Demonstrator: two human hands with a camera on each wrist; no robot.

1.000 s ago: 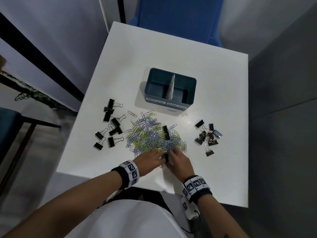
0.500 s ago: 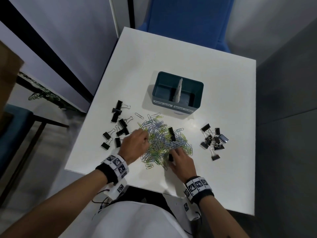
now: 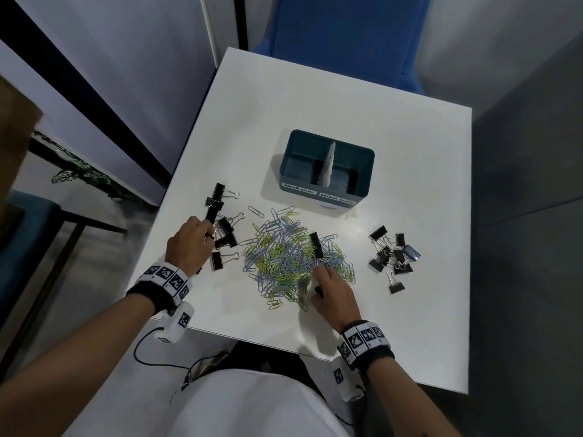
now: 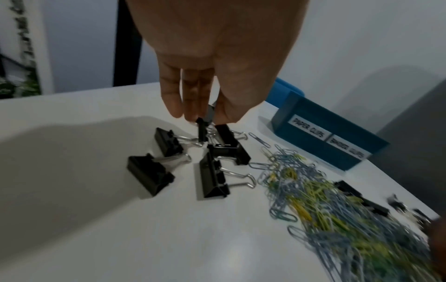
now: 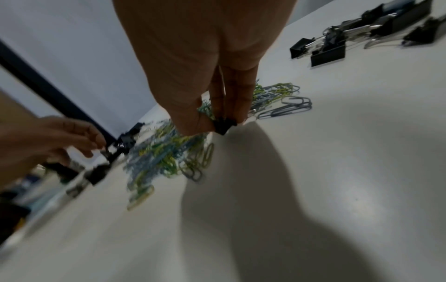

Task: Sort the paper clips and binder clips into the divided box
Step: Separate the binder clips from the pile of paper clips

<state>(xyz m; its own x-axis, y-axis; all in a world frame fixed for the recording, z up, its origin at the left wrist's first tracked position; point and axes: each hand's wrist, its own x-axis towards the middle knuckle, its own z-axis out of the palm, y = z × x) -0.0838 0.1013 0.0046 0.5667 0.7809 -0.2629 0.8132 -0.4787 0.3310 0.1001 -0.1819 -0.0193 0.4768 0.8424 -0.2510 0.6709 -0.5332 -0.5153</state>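
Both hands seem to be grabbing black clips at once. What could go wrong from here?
1. The right hand pinches a binder clip at the edge of the paper clip pile; loose paper clips may snag and ride along into the wrong half of the box.
2. The left hand pinches one clip among tangled neighbours; their wire handles could hook and drag.
3. The box labels sit side by side, so a hurried drop might land across the divider.
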